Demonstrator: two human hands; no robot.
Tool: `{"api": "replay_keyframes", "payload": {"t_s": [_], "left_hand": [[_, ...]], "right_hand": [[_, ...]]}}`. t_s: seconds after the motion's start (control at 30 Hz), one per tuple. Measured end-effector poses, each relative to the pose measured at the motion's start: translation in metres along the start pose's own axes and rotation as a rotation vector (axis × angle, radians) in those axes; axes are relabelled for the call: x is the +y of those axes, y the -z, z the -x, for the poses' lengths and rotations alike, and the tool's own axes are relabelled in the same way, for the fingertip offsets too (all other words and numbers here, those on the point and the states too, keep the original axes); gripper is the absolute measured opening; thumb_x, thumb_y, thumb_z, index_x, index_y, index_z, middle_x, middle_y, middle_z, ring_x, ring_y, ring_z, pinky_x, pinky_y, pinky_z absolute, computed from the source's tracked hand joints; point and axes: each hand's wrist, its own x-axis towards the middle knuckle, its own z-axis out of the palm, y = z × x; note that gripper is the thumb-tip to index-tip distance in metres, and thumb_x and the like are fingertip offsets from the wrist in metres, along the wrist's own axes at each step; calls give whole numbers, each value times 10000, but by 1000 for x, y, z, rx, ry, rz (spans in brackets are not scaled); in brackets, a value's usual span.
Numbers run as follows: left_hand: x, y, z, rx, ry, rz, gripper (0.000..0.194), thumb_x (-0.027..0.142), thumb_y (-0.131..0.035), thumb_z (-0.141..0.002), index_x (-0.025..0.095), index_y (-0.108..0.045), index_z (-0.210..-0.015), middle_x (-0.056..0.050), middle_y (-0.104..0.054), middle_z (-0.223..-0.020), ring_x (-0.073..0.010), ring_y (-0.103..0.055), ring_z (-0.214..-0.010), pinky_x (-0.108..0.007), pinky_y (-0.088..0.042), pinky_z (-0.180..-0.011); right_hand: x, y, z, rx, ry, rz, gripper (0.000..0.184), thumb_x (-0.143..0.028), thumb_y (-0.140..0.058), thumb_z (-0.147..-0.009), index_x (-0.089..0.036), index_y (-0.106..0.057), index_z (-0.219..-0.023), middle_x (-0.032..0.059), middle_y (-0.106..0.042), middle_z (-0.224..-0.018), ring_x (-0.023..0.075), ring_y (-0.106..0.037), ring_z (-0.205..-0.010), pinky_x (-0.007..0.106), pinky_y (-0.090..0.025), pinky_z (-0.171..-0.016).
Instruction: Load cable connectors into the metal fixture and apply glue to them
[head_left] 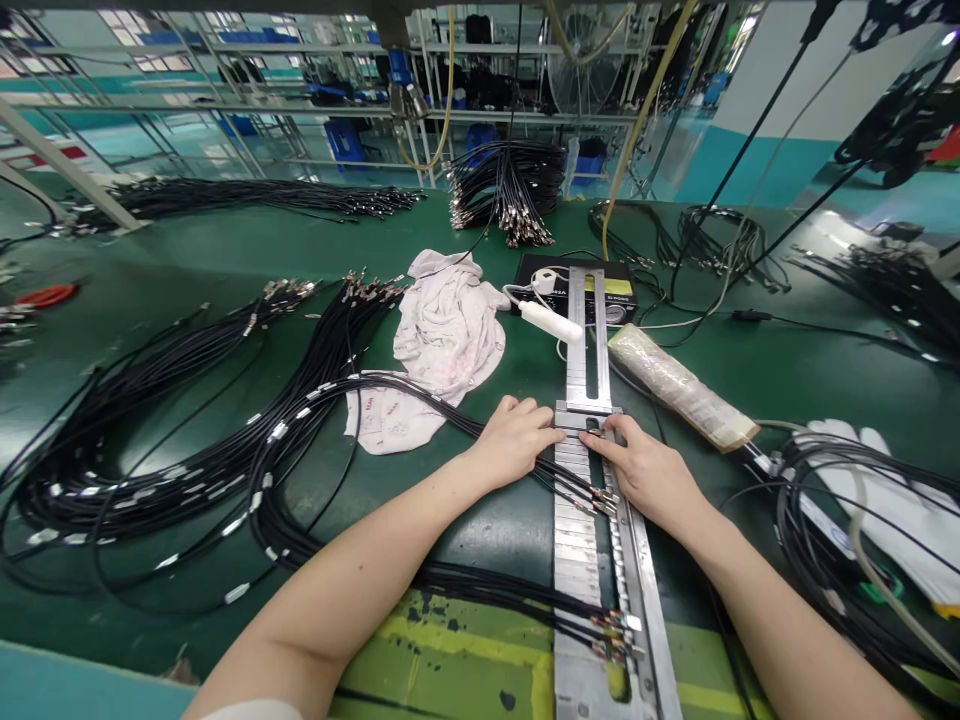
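A long slotted metal fixture (574, 540) runs away from me along the bench. My left hand (517, 440) is closed around a bundle of thin black cables (382, 382), its index finger and thumb pressing at the fixture's left side. My right hand (649, 465) pinches the metal-tipped end of one black cable (596, 432) over the fixture's slot. Below the hands, several cable ends with metal connectors (592, 495) lie across the fixture. Nearer me, another group of cable ends (615, 630) rests on it. The fingertips partly hide the pinched end.
A crumpled white cloth (450, 330) lies beyond my left hand. Coiled cables (187, 470) cover the bench's left side. A plastic-wrapped bar (679, 385), white gloves (892, 520) and more coils are to the right. A black box (622, 285) stands behind the fixture's far end.
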Motion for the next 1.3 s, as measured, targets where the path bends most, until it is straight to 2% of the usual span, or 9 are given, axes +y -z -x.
{"api": "replay_keyframes", "payload": {"t_s": [0.1, 0.27, 0.4, 0.5, 0.57, 0.67, 0.8, 1.0, 1.3], "left_hand": [[4, 4, 2, -32, 107, 74, 354, 121, -437, -878, 312, -629, -1105, -42, -530, -976, -205, -394, -891, -331, -281, -675], [4, 6, 3, -64, 143, 84, 407, 98, -443, -863, 354, -615, -1128, -40, -513, -980, -203, -380, -891, -329, -293, -694], [5, 12, 3, -34, 92, 22, 319, 137, -419, -892, 272, -615, -1104, -54, -535, -973, -209, -399, -885, -331, -292, -690], [7, 21, 4, -132, 28, 31, 213, 197, -429, -913, 167, -639, -891, -56, -573, -899, -200, -442, -871, -319, -304, -692], [7, 25, 4, -193, 0, 59, 229, 233, -460, -912, 161, -623, -768, -33, -594, -832, -183, -474, -845, -302, -313, -684], [4, 28, 5, -213, -40, 87, 163, 227, -519, -890, 195, -621, -767, 22, -619, -817, -145, -513, -817, -269, -329, -671], [1, 28, 5, -173, -45, 76, 78, 201, -558, -865, 207, -611, -808, 40, -620, -820, -121, -532, -789, -243, -355, -681], [6, 27, 1, -2, 94, -60, 156, 127, -428, -897, 141, -569, -832, -67, -562, -844, -210, -465, -850, -331, -336, -693], [5, 16, -1, 0, 42, -151, 185, 1, -475, -788, 142, -548, -692, -75, -531, -734, -232, -438, -814, -348, -273, -622]], "right_hand": [[-3, 1, -1, -14, 14, 103, 500, -60, -425, -784, -301, -596, -1188, 84, -559, -1167, 158, -588, -738, 257, -471, -586], [-6, 0, -1, -26, 12, 119, 522, -30, -418, -763, -284, -605, -1179, 88, -565, -1184, 176, -593, -751, 293, -492, -647], [-3, -6, 3, 35, -15, 26, 506, -33, -393, -781, -276, -597, -1174, 97, -518, -1225, 207, -603, -868, 316, -516, -678], [0, -9, 6, 84, -113, -75, 449, -96, -375, -834, -263, -561, -1207, 107, -458, -1282, 212, -605, -869, 312, -524, -599], [2, -11, 7, 119, -166, -153, 420, -146, -362, -865, -255, -531, -1233, 113, -442, -1288, 207, -603, -849, 320, -529, -581], [4, -12, 8, 168, -184, -242, 404, -152, -366, -864, -248, -526, -1223, 106, -456, -1259, 195, -600, -853, 339, -544, -649], [6, -14, 7, 206, -178, -283, 405, -124, -384, -839, -257, -537, -1189, 83, -483, -1217, 178, -603, -870, 333, -547, -715], [12, -15, 6, 269, -209, -353, 372, -125, -374, -837, -237, -561, -1140, 82, -515, -1160, 191, -600, -910, 353, -542, -766], [15, -18, 5, 257, -191, -394, 370, -104, -377, -817, -235, -608, -1075, 76, -530, -1135, 190, -599, -934, 351, -536, -792]]}}
